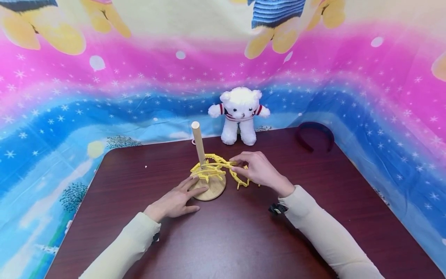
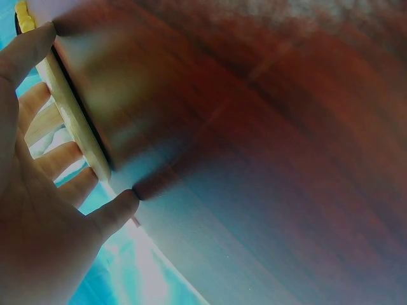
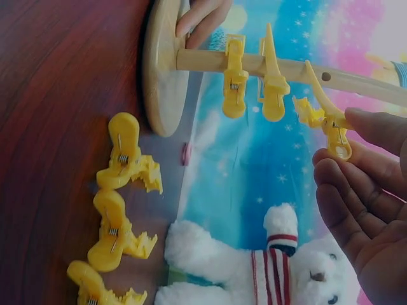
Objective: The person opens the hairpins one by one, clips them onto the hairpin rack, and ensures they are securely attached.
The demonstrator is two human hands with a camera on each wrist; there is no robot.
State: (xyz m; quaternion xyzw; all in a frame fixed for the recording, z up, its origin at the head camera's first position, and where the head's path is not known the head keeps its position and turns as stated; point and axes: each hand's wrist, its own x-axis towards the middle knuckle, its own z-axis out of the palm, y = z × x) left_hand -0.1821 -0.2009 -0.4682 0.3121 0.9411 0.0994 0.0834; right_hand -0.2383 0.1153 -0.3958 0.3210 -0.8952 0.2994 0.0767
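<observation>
A wooden stand has a round base [image 1: 216, 189] and an upright post [image 1: 198, 141]. My left hand [image 1: 177, 199] rests on the base's near left edge, fingers spread and mostly straight. With thumb and fingers, my right hand [image 1: 259, 169] pinches one yellow hair clip [image 3: 334, 127] beside the post. In the right wrist view, two more yellow clips, one near the base [image 3: 234, 79] and one farther up [image 3: 273, 95], sit on the post. Several other yellow clips [image 3: 117, 152] lie on the table beside the base, partly hidden under my right hand in the head view.
A white teddy bear [image 1: 239, 116] in a striped top stands at the table's back edge. A dark red headband [image 1: 302, 140] lies at the back right. Behind the table [image 1: 223, 240] hangs a printed cloth [image 1: 156, 104]. A small pink object [image 3: 186, 154] lies near the back edge.
</observation>
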